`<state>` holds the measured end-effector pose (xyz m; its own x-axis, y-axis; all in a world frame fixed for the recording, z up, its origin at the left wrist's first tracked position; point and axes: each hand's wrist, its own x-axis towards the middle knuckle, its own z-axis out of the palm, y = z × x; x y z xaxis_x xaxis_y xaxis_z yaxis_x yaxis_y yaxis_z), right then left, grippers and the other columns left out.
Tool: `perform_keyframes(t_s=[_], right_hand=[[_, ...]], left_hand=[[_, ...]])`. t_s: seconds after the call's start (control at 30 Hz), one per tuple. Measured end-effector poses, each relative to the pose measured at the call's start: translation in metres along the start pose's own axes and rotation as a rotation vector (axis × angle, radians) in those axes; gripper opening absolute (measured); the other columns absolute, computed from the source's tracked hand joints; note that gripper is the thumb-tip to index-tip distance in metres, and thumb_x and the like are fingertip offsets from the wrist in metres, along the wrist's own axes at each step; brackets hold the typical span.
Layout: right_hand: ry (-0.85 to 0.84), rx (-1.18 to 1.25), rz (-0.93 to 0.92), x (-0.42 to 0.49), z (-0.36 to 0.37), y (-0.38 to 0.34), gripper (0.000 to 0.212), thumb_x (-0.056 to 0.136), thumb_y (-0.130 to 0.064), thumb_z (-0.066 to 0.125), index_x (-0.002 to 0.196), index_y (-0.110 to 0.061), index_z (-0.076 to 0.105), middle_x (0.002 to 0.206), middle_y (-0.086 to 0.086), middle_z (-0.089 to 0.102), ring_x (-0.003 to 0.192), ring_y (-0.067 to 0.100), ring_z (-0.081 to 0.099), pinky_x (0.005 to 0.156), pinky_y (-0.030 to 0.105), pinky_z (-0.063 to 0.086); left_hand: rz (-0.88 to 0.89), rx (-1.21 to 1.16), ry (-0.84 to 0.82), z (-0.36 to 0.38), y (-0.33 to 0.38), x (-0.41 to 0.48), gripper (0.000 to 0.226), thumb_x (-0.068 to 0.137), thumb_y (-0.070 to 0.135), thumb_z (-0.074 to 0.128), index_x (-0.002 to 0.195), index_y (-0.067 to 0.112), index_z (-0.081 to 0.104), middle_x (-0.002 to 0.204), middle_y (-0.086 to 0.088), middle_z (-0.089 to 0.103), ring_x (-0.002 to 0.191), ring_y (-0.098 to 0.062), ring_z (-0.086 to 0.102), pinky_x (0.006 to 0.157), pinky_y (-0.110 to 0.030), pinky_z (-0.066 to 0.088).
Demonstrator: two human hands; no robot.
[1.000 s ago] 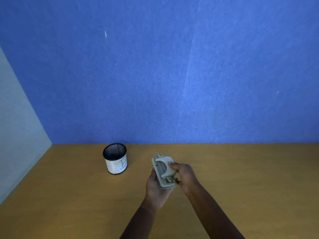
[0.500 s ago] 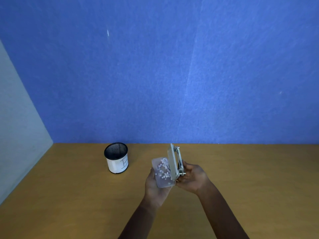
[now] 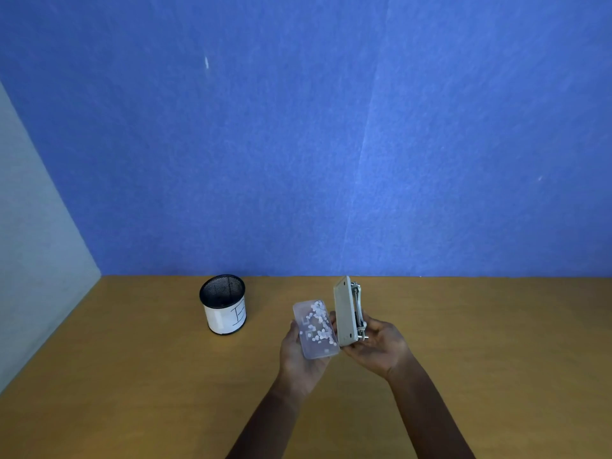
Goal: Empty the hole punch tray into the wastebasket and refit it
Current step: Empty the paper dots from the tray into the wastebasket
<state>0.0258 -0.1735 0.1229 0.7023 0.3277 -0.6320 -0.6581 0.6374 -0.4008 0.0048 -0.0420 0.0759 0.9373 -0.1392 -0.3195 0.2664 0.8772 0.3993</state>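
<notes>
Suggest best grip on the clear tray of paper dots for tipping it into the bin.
Grip the clear plastic tray by its long side walls from underneath, as the left hand cups it: the open face points up, full of loose white paper dots.

Bare table (image 3: 480, 326) around wastebasket (image 3: 223, 308)

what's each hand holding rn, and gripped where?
Left hand cradles the clear tray of paper dots from underneath. Right hand holds the hole punch body by its lower end, upright.
</notes>
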Motion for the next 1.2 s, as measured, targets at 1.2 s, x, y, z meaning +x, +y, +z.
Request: perform_keyframes(t_s=[1.2], right_hand=[[0.775, -1.055, -0.475, 0.078, -0.071, 0.008, 0.033, 0.088, -0.015, 0.057, 0.095, 0.015, 0.070, 0.098, 0.034, 0.069, 0.088, 0.040, 0.066, 0.066, 0.029, 0.036]], left_hand=[[0.002, 0.045, 0.084, -0.012, 0.025, -0.004, 0.032, 0.094, 0.024, 0.033, 0.106, 0.004, 0.055, 0.082, -0.015, 0.068, 0.078, -0.025, 0.061, 0.059, -0.029, 0.057]])
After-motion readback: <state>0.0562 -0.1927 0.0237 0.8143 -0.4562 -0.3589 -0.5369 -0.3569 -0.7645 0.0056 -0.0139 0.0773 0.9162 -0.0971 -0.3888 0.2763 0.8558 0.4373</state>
